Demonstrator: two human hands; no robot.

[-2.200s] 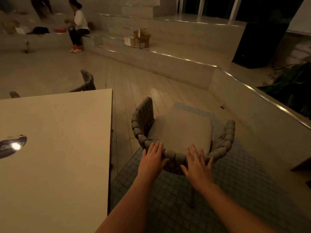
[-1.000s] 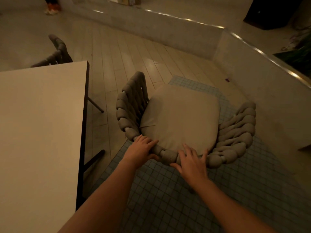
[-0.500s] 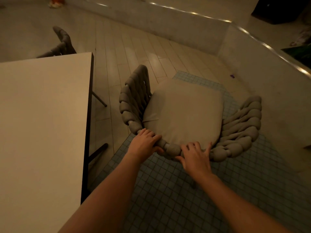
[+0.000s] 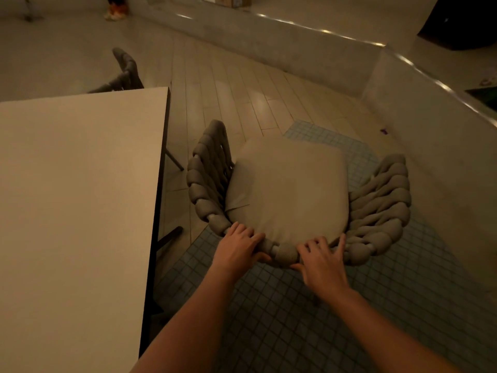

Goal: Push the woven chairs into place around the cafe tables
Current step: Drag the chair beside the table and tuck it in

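A grey woven chair (image 4: 382, 208) with a beige seat cushion (image 4: 290, 189) stands right of the pale cafe table (image 4: 80, 197), its back rail nearest me. My left hand (image 4: 238, 247) grips the thick woven back rail at its left part. My right hand (image 4: 321, 261) grips the same rail a little to the right, thumb under it. The chair faces away from me and stands apart from the table's right edge. A second woven chair (image 4: 126, 71) is tucked at the table's far side, mostly hidden.
A low stone ledge (image 4: 282, 47) curves round the far and right sides. Wood planks lie beyond the chair, small blue tiles (image 4: 295, 319) under it. A person's feet (image 4: 115, 10) show at the top left. Dark table legs (image 4: 166, 238) stick out below the table's edge.
Both hands went from resting flat near the chair's back to gripping its rail. The view has dropped closer over the chair, which sits slightly further right of the table.
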